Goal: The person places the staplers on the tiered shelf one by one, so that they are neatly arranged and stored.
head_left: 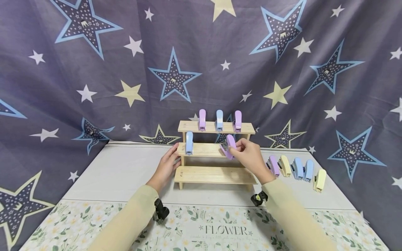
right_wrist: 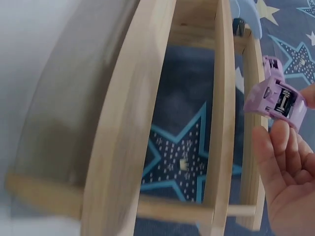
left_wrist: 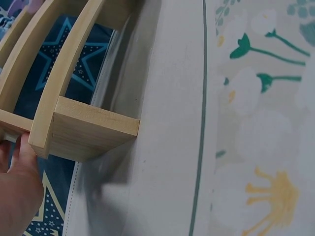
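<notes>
My right hand (head_left: pixel 251 155) pinches a purple stapler (head_left: pixel 230 146) over the right part of the middle shelf (head_left: pixel 205 150) of a wooden three-step rack. In the right wrist view the stapler (right_wrist: pixel 278 101) sits between thumb and fingertips, its front end facing the camera. My left hand (head_left: pixel 166 165) rests at the left end of the middle shelf, fingers against the wood; the left wrist view shows those fingers (left_wrist: pixel 24 152) at the board's edge. A blue stapler (head_left: pixel 189 143) stands on the middle shelf's left. On the top shelf (head_left: pixel 216 127) stand a purple, a blue (head_left: pixel 219 120) and another purple stapler.
Right of the rack, several staplers stand in a row on the white tabletop: purple (head_left: pixel 274 165), yellow (head_left: pixel 284 165), blue (head_left: pixel 297 168) and a yellow one (head_left: pixel 319 180) at the end. The lowest shelf (head_left: pixel 216 174) is nearest me. A starry curtain (head_left: pixel 204 69) hangs close behind the rack.
</notes>
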Demonstrator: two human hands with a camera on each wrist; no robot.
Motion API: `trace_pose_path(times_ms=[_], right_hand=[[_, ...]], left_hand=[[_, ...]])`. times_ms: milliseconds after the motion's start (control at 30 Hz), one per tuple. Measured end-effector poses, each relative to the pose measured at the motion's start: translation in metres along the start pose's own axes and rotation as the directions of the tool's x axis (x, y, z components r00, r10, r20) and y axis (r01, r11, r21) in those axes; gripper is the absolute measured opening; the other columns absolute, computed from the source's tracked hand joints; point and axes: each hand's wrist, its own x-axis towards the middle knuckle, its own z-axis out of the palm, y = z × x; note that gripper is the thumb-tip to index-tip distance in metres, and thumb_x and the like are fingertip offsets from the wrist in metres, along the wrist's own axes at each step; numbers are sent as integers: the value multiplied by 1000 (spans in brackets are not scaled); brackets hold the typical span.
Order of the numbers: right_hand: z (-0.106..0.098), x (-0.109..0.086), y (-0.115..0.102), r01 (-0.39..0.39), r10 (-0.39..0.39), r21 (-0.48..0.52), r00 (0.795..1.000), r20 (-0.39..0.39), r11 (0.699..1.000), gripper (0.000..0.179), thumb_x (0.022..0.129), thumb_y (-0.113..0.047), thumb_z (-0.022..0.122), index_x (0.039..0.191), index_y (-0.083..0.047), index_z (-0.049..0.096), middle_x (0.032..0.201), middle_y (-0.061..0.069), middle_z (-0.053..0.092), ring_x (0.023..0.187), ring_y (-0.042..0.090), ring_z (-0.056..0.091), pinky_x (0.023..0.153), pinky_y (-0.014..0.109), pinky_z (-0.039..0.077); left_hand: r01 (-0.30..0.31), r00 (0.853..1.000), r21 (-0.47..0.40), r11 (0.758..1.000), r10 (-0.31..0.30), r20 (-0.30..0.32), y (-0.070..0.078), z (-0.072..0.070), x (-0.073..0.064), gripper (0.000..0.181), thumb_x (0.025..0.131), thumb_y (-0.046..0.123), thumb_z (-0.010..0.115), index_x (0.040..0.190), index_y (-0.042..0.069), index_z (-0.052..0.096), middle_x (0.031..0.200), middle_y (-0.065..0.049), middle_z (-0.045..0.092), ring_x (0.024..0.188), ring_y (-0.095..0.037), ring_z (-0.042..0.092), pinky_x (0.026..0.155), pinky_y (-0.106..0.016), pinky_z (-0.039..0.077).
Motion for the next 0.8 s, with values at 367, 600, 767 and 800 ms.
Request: trace_pose_path(times_ms=[367, 600, 767, 800], right_hand=[[31, 13, -20, -22, 23, 15, 999, -29, 1000, 22, 83, -26, 77, 80, -9, 63, 68, 0, 59, 64, 16, 53, 54, 26, 44], [48, 17, -27, -5, 4, -8, 999, -43, 1000, 25, 85, -29, 76, 81, -10, 62, 71, 0, 61, 63, 15, 54, 53, 26, 44], [55, 18, -33, -19, 18, -20, 998, -60, 1000, 27, 85, -31, 76, 79, -10, 61, 68, 0, 61, 62, 15, 55, 52, 27, 44], [56, 18, -34, -22, 21, -21, 998, -60, 1000, 27, 85, -32, 76, 79, -10, 61, 68, 0, 61, 61, 15, 55, 52, 27, 44]], left_hand=[[-8, 1000, 2, 1000, 8, 7, 0, 0, 1, 53, 110, 23, 40, 160, 15, 26, 162, -9, 27, 143, -31, 35, 117, -39, 35], [-8, 1000, 0, 1000, 8, 10, 0, 0, 1, 53, 110, 22, 39, 160, 15, 25, 161, -10, 27, 144, -31, 33, 118, -39, 35], [-9, 1000, -7, 1000, 9, 6, 1, 0, 0, 53, 110, 21, 39, 160, 15, 26, 161, -10, 28, 143, -31, 34, 118, -39, 35], [-11, 1000, -6, 1000, 11, 8, 1, 0, 0, 52, 110, 21, 39, 160, 15, 25, 161, -11, 28, 143, -32, 34, 118, -39, 34]])
